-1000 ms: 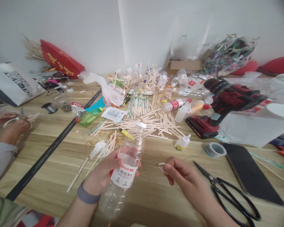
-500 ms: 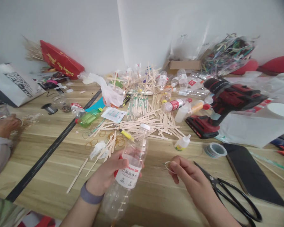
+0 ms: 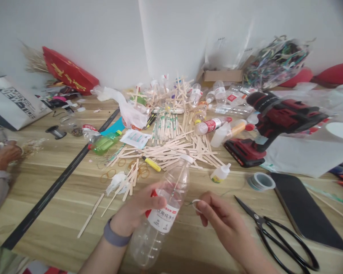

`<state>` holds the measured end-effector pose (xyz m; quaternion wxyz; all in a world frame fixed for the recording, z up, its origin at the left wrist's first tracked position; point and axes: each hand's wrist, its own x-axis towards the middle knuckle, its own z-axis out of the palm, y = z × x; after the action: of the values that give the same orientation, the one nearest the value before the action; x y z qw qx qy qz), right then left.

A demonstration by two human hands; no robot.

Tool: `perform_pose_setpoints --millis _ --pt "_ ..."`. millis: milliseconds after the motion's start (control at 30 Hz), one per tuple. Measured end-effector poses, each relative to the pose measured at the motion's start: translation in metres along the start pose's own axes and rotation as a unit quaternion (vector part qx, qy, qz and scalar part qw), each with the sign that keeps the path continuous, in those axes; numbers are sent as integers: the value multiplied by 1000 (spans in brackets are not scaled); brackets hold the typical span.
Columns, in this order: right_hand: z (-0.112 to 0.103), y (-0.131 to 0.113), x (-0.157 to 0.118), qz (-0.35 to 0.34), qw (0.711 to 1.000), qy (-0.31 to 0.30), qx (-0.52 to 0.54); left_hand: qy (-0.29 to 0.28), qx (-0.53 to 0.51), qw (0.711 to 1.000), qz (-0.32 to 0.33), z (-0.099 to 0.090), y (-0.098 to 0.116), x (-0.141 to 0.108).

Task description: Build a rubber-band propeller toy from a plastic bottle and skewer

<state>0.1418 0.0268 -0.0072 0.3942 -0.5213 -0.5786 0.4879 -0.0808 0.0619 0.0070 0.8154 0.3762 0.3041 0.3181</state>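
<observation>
My left hand (image 3: 143,207) is wrapped round a clear plastic water bottle (image 3: 162,219) with a white and red label. The bottle leans to the right, its white-topped neck pointing away from me. A thin stick or strand shows inside or behind its upper part; I cannot tell which. Just right of the bottle, my right hand (image 3: 220,215) pinches a small thin white ring (image 3: 195,204), with a fine dark strand at it. Black-handled scissors (image 3: 260,222) lie beside my right hand. Beyond it stand a small white glue bottle (image 3: 220,174) and a roll of wire or tape (image 3: 261,181).
Wooden craft sticks (image 3: 171,148) are heaped ahead, with bottles behind. A red cordless drill (image 3: 274,125) stands at right, near a dark phone (image 3: 305,213). A yellow marker (image 3: 152,164) and rubber bands (image 3: 143,171) lie mid-table. At far left is another person's hand (image 3: 8,154).
The bottle in my left hand has moved right and tilted further right. My right hand, still pinching the ring, has shifted slightly left, so the ring is closer to the bottle.
</observation>
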Motion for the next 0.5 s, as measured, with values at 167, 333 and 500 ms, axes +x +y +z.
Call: perform_pose_setpoints --millis 167,333,500 --pt "-16 17 2 -6 999 42 7 13 -36 999 34 -13 0 -4" --pt "-18 30 0 -22 998 60 27 9 -58 997 45 -14 0 -3" --pt "-18 34 1 -24 997 74 30 -16 -77 996 47 -18 -2 1"
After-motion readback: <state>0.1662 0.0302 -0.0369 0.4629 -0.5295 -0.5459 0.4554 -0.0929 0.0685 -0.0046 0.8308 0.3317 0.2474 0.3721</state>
